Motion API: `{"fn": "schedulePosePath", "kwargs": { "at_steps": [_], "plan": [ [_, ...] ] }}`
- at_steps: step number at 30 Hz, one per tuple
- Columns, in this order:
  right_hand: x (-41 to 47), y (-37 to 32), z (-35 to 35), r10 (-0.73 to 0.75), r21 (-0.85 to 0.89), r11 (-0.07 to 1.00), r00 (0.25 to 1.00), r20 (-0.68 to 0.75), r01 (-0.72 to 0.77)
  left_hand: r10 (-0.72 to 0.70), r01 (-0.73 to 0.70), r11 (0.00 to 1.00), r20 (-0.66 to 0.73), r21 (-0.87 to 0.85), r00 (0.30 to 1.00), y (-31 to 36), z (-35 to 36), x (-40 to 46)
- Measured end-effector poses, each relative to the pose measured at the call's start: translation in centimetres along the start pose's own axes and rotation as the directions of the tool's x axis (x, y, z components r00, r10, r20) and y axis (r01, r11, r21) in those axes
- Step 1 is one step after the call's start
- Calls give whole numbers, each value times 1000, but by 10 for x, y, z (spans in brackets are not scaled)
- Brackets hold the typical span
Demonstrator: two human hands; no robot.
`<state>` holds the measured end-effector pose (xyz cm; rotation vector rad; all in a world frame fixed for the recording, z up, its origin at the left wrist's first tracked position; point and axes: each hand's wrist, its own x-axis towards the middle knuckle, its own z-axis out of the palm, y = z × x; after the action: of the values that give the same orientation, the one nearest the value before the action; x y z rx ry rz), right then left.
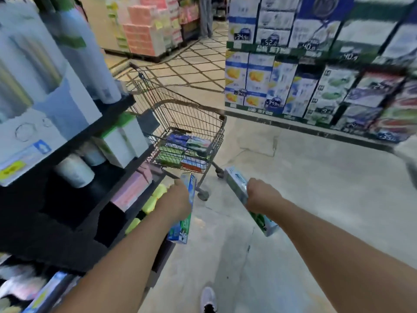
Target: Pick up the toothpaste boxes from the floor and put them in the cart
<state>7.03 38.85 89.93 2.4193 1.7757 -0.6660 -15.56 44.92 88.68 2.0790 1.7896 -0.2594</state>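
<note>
My left hand (pixel 178 199) grips a blue and green toothpaste box (pixel 182 229) held upright, its ends showing above and below the fist. My right hand (pixel 261 195) grips a second long toothpaste box (pixel 234 179), tilted, with its far end toward the cart's wheel. Both hands are in the air just short of the wire shopping cart (pixel 216 141), which stands ahead on the floor. Several toothpaste boxes (pixel 187 145) lie stacked in the cart's basket.
A dark shelf unit (pixel 74 199) with boxed goods and rolls runs along the left, close to my left arm. Stacked product cartons (pixel 293 91) fill the right side. Pale floor (pixel 304 199) spreads between them. My shoe (pixel 208 299) shows at the bottom.
</note>
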Motion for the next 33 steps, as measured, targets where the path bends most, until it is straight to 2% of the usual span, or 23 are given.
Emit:
{"fn": "schedulePosePath", "kwargs": {
  "at_steps": [4,12,19,24,33],
  "plan": [
    [53,-7,-28,51,-29,998,999,-5,-51,57,-57,998,17,8,998,11,-33,70],
    [156,5,-73,114,30,993,993,-32,-113,125,-128,991,74,39,989,64,-72,184],
    [281,42,-105,79,39,996,997,-2,-79,37,-37,999,46,7,998,124,-87,287],
    [359,60,-143,-1,1,1000,998,59,1,-63,67,997,97,-34,993,154,-106,338],
    [477,25,-175,-192,-24,980,976,98,195,-255,269,950,105,-159,961,155,-131,424]
  ]
}}
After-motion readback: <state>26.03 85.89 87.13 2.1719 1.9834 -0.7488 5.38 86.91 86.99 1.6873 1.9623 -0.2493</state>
